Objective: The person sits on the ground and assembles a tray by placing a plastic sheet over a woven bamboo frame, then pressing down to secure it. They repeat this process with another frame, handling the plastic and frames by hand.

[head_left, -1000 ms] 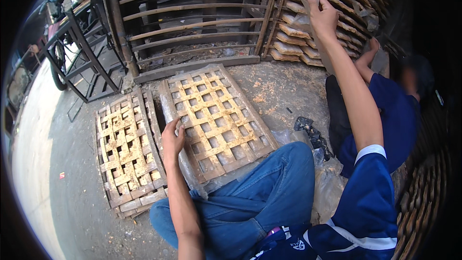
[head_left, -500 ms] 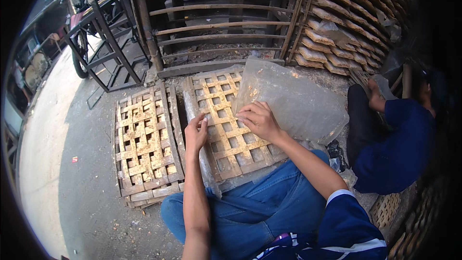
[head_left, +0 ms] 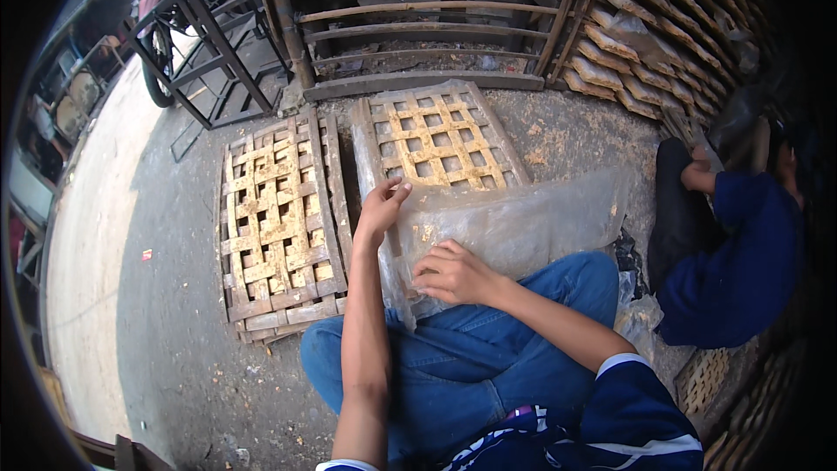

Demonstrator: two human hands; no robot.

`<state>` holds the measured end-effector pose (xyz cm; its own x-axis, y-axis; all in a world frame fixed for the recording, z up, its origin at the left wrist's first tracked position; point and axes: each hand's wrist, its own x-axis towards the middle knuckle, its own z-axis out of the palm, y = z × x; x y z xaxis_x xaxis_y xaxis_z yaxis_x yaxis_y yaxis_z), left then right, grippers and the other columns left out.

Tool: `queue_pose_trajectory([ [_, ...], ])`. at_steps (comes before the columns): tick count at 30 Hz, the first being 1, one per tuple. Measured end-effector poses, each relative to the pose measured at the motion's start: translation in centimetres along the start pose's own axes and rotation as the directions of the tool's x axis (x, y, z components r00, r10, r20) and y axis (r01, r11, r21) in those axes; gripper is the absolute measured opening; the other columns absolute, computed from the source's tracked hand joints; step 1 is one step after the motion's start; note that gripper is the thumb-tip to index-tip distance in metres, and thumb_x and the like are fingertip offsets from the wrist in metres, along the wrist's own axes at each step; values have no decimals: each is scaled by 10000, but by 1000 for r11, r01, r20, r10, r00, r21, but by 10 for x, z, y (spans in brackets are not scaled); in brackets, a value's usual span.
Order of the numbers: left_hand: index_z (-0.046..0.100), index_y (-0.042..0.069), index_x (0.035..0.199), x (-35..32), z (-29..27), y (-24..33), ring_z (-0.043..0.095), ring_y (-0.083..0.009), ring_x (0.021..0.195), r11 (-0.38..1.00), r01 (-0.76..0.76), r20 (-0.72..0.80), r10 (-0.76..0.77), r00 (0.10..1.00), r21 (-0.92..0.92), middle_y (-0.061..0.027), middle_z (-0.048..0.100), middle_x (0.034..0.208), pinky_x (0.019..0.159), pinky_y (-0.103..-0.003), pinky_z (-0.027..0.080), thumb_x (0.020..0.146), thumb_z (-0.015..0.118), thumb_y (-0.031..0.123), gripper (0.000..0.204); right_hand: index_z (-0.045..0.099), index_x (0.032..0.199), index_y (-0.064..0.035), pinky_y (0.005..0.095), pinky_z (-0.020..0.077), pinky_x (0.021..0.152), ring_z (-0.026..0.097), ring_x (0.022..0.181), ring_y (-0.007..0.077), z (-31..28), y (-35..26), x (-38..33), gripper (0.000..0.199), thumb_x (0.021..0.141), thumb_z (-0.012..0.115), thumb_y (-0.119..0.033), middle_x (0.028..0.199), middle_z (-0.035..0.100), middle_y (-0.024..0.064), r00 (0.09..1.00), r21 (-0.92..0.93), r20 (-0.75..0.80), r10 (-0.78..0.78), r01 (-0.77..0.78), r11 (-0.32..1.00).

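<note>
A clear, cloudy plastic sheet [head_left: 545, 218] lies across the near part of a woven bamboo tray [head_left: 440, 141] and reaches my lap. My right hand [head_left: 458, 274] is closed on the sheet's near edge, fingers bent and pressed together. At the sheet's left end, beside the tray's plastic-covered side, my left hand [head_left: 381, 211] is loosely bent, its thumb apart from the fingers. It seems only to touch the plastic there. The tray's far part is uncovered, showing pale strips with square gaps. Left of it lies a stack of woven bamboo trays [head_left: 275, 218] with yellowish crumbs.
A slatted wooden rack [head_left: 427, 30] stands behind the trays. Stacked pale slabs [head_left: 641, 61] rise at the back right. Another person in dark blue [head_left: 732, 262] sits close on my right. A black metal frame [head_left: 218, 52] and a motorbike wheel [head_left: 157, 65] are far left.
My right hand has drawn the plastic sheet toward me and down, baring the tray's far part. My left hand has shifted slightly to the right along the tray's side.
</note>
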<state>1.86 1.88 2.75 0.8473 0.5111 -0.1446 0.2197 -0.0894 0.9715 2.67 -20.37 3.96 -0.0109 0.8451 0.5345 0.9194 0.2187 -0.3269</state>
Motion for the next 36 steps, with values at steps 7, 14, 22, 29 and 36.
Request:
queue_pose_trajectory([
  [7, 649, 49, 1323, 8, 4, -7, 607, -82, 822, 958, -163, -123, 137, 983, -236, -39, 703, 1068, 713, -232, 510, 962, 636, 8, 363, 709, 899, -140, 354, 437, 906, 613, 953, 171, 6, -7, -5, 143, 777, 769, -182, 1001, 655, -29, 1000, 18, -4, 24, -24, 1000],
  [14, 656, 59, 1313, 8, -8, -6, 627, -81, 844, 891, -238, -398, 72, 914, -386, -46, 707, 1117, 665, -227, 514, 995, 591, 9, 328, 736, 981, -157, 350, 434, 926, 621, 975, 170, -2, 2, -4, 231, 755, 761, -116, 1012, 667, -25, 998, -65, -29, 59, -61, 996],
  [22, 567, 41, 1391, 14, -27, -17, 622, -87, 859, 888, -330, -614, 72, 786, -319, -44, 672, 1083, 695, -241, 533, 966, 598, -3, 428, 758, 1016, -151, 354, 428, 900, 616, 981, 197, -43, 44, -10, 276, 779, 686, -29, 1016, 670, -4, 984, -237, -80, 158, -172, 956],
  [29, 359, 26, 1503, 6, -18, -4, 580, -95, 754, 863, -219, -405, 18, 914, -455, -11, 571, 904, 646, -251, 534, 939, 592, -19, 612, 724, 1030, -59, 327, 474, 740, 641, 866, 211, -91, 84, -45, 154, 904, 636, -45, 1012, 672, 86, 802, -138, -433, 412, -510, 849],
  [36, 542, 67, 1388, 0, -18, 4, 598, -150, 926, 913, -16, -258, -98, 961, -407, -49, 575, 1046, 784, -365, 553, 979, 585, 174, 425, 679, 944, -51, 290, 488, 543, 641, 608, 156, -68, 36, -49, 184, 888, 734, -218, 715, 650, 76, 729, 15, -256, 635, -654, 756],
])
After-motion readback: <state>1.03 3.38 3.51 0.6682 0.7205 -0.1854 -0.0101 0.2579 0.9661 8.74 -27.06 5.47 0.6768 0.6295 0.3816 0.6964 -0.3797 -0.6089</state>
